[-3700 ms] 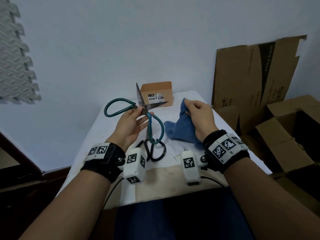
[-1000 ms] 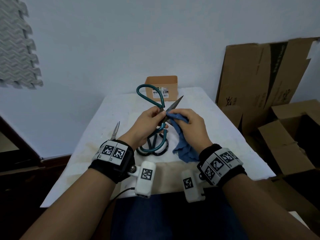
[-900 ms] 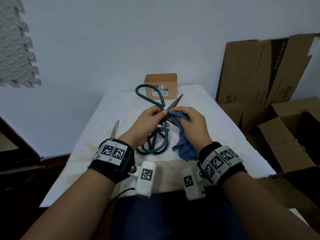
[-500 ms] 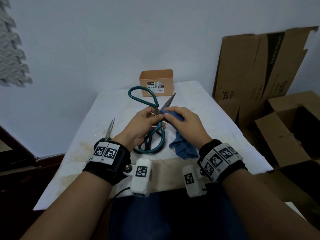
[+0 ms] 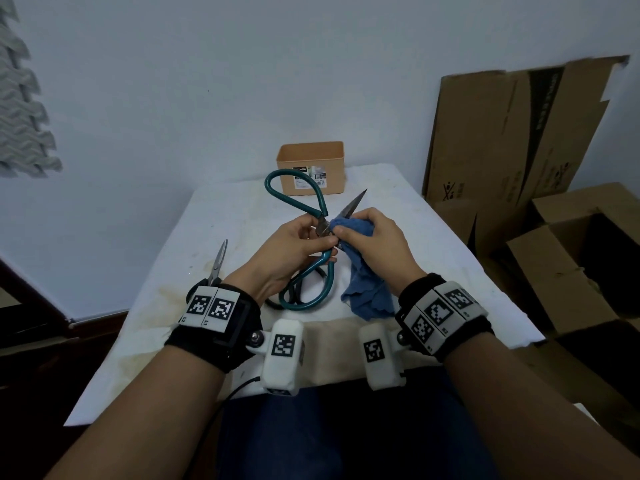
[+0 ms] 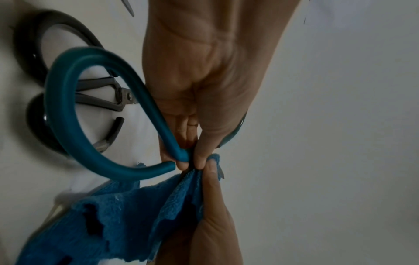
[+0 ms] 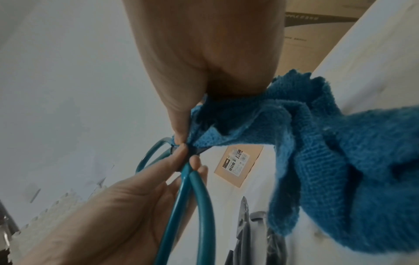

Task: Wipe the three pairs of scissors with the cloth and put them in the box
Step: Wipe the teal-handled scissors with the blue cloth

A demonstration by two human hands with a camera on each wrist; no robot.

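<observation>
My left hand pinches the green-handled scissors near their pivot, above the middle of the table; one handle loop points up, the other hangs down. My right hand grips the blue cloth and presses it round the blades at the pivot; a blade tip sticks out above it. Black-handled scissors lie on the table under the green ones. Another pair, small and silver-bladed, lies left of my left wrist. The tan box stands open at the far edge.
The table has a stained white cover. Cardboard sheets lean on the wall at the right, and open cartons stand on the floor beside the table. A grey foam mat hangs on the left wall.
The right hand brought the cloth from beside the scissors onto the blades and keeps it at the pivot. The scissors were turned so one loop points up. Over the last second both hands barely moved.
</observation>
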